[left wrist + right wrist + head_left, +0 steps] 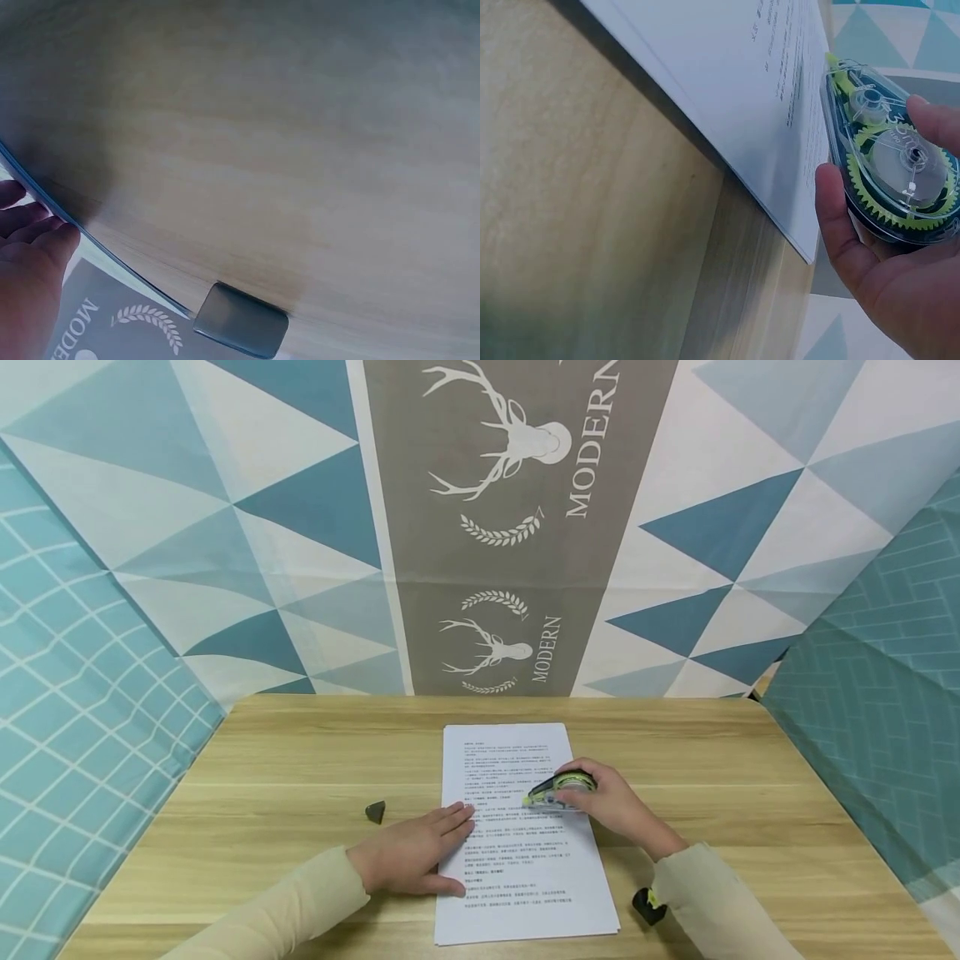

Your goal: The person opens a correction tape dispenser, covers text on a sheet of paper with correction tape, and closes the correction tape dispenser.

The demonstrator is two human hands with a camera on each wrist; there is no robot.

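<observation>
Correction tape [562, 790] is gripped by the right hand [617, 803] over the printed paper stack [517, 920] in the head view, while the left hand [414, 858], fingers extended, rests on the stack's left edge near a small dark piece [375, 812]. Left wrist view: those fingers show at the paper. Right wrist view: thumb and fingers hold the tape's clear casing [906, 161].

We find the left sleeve [281, 902], towards the desk's [322, 735] left edge, plain, pale cream and softly creased, its cuff [349, 878] ending close against the bare left hand [416, 857]. The right sleeve [712, 893], towards the desk's right edge, matches it in plainness and colour, and we see its cuff set further back from the bare right hand [613, 802]
</observation>
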